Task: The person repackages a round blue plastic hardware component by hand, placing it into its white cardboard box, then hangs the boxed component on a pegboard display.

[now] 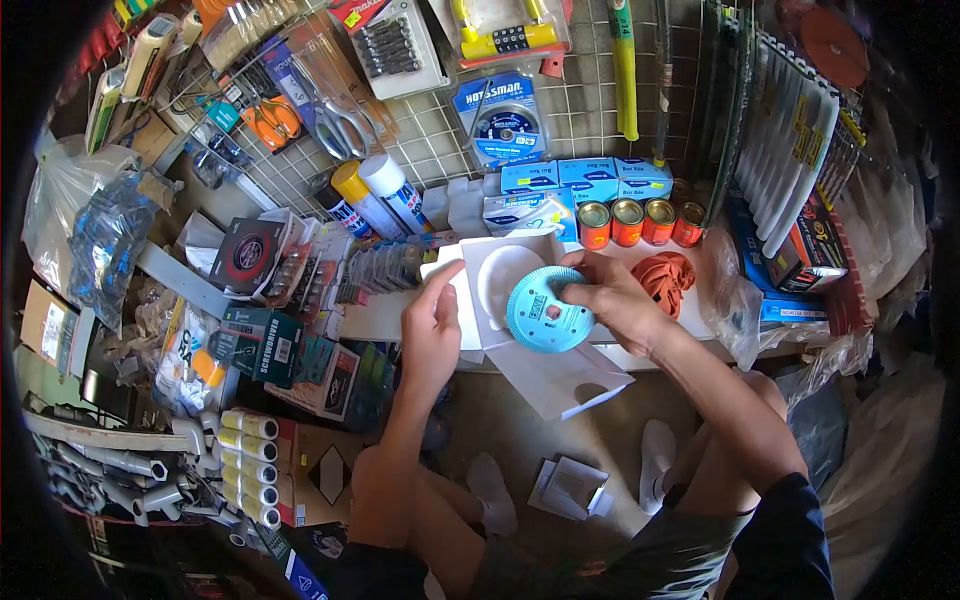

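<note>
A round light-blue disc (552, 309) with a hole at its centre is held at its upper right edge by my right hand (610, 298), thumb on its face. Behind and left of the disc stands an open white box (483, 262), its lower flap (560, 382) hanging over the shelf edge. A round white shape shows inside the box. My left hand (432, 318) is at the box's left side, fingers pointing up and close together; its grip on the box edge is partly hidden.
Red-orange cans (627, 222) stand behind the disc, with a rust-coloured cloth (664, 283) at right. Spray cans (392, 190) and a screwdriver box (259, 345) are at left. Packaged tools hang on the wire rack (590, 110). A small white box (570, 487) lies on the floor.
</note>
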{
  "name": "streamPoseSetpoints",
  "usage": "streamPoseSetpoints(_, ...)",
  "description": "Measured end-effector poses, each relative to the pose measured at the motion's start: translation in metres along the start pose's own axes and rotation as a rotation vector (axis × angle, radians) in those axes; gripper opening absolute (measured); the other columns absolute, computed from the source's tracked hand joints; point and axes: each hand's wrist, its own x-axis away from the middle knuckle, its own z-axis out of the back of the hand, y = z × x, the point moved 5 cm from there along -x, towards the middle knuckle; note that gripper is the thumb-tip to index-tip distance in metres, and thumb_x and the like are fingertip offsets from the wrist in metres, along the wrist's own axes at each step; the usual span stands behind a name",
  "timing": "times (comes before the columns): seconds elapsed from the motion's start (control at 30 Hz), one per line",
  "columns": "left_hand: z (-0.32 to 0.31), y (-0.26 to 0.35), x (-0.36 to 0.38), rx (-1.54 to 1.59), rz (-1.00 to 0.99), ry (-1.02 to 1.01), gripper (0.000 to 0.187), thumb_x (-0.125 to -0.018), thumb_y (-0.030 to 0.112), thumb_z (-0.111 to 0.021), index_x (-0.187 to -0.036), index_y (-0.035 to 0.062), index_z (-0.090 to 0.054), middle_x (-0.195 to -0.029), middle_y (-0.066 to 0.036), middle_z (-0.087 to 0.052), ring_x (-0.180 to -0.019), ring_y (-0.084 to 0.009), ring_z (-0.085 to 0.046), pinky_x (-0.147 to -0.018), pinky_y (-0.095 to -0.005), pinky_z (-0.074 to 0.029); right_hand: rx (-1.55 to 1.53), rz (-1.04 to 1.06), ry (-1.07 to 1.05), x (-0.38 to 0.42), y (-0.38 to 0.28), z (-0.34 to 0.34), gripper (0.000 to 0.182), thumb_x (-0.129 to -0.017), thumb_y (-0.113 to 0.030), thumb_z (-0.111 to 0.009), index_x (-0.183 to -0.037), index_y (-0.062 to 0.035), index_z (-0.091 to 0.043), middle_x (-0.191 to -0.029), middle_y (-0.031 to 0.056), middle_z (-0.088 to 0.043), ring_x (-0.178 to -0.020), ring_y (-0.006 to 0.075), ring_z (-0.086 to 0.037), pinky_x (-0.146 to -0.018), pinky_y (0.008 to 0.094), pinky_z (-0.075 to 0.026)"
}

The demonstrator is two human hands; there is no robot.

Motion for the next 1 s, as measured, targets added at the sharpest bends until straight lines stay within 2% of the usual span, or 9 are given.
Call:
streamPoseSetpoints(0.1,-0.010,0.003,0.001,0.009,-0.057,-0.013,0.031,-0.106,0.006,-0.047,-0.132,-0.0008,-0.063,-0.119,-0.019,-0.070,-0.103,-0.0201,-0.066,-0.089,-0.0325,-0.050,-0.025,-0.127,-0.029,-0.004,0.013,-0.007,0.030,-0.097,-0.014,-0.065,-0.124,-0.0011,-0.063,-0.106,0.0057,-0.069,-0.097,0.0136,-0.065,-0.088,0.0320,-0.054)
streamPoseSetpoints(0.23,-0.016,0.007,0.005,0.016,0.051,-0.069,0.032,-0.105,0.007,-0.050,-0.134,-0.0020,-0.060,-0.122,-0.015,-0.070,-0.108,-0.0149,-0.065,-0.091,-0.0297,-0.051,-0.107,-0.080,0.080,-0.006,0.013,-0.002,0.029,-0.099,-0.017,-0.065,-0.124,-0.0018,-0.065,-0.108,0.0045,-0.070,-0.097,0.0129,-0.067,-0.088,0.0309,-0.054)
streamPoseSetpoints(0.33,-0.022,0.011,0.005,0.191,0.027,-0.030,0.035,-0.100,0.003,-0.061,-0.135,-0.0026,-0.059,-0.127,-0.013,-0.066,-0.108,-0.0144,-0.065,-0.091,-0.0290,-0.053,-0.131,-0.046,0.189,-0.015,0.019,0.012,0.028,-0.099,-0.016,-0.067,-0.124,-0.0033,-0.066,-0.106,0.0039,-0.070,-0.097,0.0130,-0.067,-0.087,0.0306,-0.054)
streamPoseSetpoints(0.43,-0.026,0.013,0.007,0.288,0.115,-0.039,0.041,-0.093,-0.003,-0.069,-0.132,-0.0036,-0.059,-0.129,-0.013,-0.063,-0.107,-0.0159,-0.065,-0.092,-0.0299,-0.056,-0.151,-0.062,0.226,-0.016,0.023,0.018,0.030,-0.098,-0.016,-0.069,-0.125,-0.0043,-0.063,-0.109,0.0047,-0.068,-0.099,0.0135,-0.067,-0.087,0.0317,-0.054)
streamPoseSetpoints(0.53,-0.030,0.011,0.008,0.246,0.074,0.023,0.039,-0.090,-0.005,-0.071,-0.128,-0.0042,-0.060,-0.124,-0.013,-0.064,-0.107,-0.0162,-0.065,-0.090,-0.0299,-0.057,-0.227,-0.128,0.255,-0.017,0.034,0.018,0.028,-0.101,-0.015,-0.065,-0.126,-0.0052,-0.060,-0.111,0.0069,-0.067,-0.103,0.0142,-0.064,-0.084,0.0322,-0.054)
streamPoseSetpoints(0.63,-0.034,0.004,0.011,0.328,0.155,0.027,0.039,-0.092,-0.004,-0.070,-0.129,-0.0045,-0.059,-0.128,-0.011,-0.060,-0.110,-0.0144,-0.062,-0.093,-0.0270,-0.053,-0.408,-0.181,0.202,-0.016,0.042,0.009,0.029,-0.101,-0.016,-0.064,-0.127,-0.0063,-0.057,-0.111,0.0064,-0.066,-0.103,0.0152,-0.064,-0.085,0.0310,-0.053)
streamPoseSetpoints(0.73,-0.033,0.006,0.011,0.393,0.165,0.031,0.039,-0.092,-0.004,-0.070,-0.130,-0.0039,-0.059,-0.127,-0.010,-0.061,-0.107,-0.0143,-0.063,-0.093,-0.0269,-0.053,-0.349,-0.102,0.206,-0.017,0.040,0.006,0.027,-0.101,-0.014,-0.064,-0.126,-0.0052,-0.058,-0.112,0.0069,-0.066,-0.104,0.0140,-0.063,-0.087,0.0302,-0.052)
streamPoseSetpoints(0.83,-0.028,-0.003,0.009,0.430,0.194,0.066,0.039,-0.092,-0.004,-0.070,-0.130,-0.0035,-0.059,-0.126,-0.010,-0.062,-0.107,-0.0141,-0.063,-0.093,-0.0268,-0.053,-0.090,0.158,0.140,-0.021,0.015,0.005,0.027,-0.102,-0.012,-0.064,-0.126,-0.0024,-0.059,-0.110,0.0046,-0.066,-0.101,0.0106,-0.063,-0.087,0.0281,-0.054)
streamPoseSetpoints(1.0,-0.031,-0.001,0.013,0.420,0.185,-0.054,0.043,-0.093,-0.003,-0.069,-0.133,-0.0026,-0.057,-0.128,-0.010,-0.062,-0.108,-0.0142,-0.064,-0.094,-0.0274,-0.053,0.110,0.245,0.072,-0.023,0.011,0.004,0.025,-0.103,-0.011,-0.063,-0.126,-0.0003,-0.062,-0.107,0.0045,-0.068,-0.092,0.0094,-0.065,-0.083,0.0255,-0.054)
